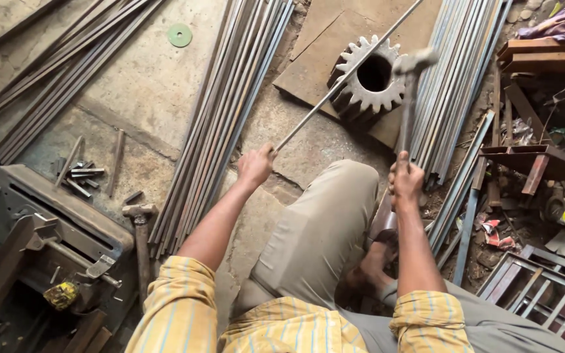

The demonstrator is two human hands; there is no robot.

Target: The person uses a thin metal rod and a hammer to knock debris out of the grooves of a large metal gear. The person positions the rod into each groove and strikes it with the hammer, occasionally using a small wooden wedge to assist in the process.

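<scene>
A person seen from above, in a yellow striped shirt with rolled sleeves and khaki trousers, crouches over a rough, cracked concrete floor.

The left hand (pixel 256 165) is closed in a fist around the near end of a long, thin, round grey steel rod (pixel 348 75). From that grip the rod runs up and away to the right, straight and smooth, crossing over the top of a large, worn, pale grey metal gear wheel (pixel 367 82) with blunt teeth and a dark round hole in its middle. The gear wheel stands on a flat brown steel plate (pixel 308 65).

The right hand (pixel 405 182) is wrapped tight around the lower part of the handle of a hammer with a dull grey metal head (pixel 414 63). The handle rises almost straight up from the grip; the head, slightly blurred, is just beside the right edge of the gear wheel, close to the rod.

Left of the left hand lies a long bundle of thin grey steel bars (pixel 223 117), streaked with rust. Beyond the right hand lies a second, similar bundle (pixel 459 85). Further left of the left-hand grip, a second, rusty hammer (pixel 140 222) lies on the floor, next to a dark, grimy metal machine (pixel 53 222).
</scene>
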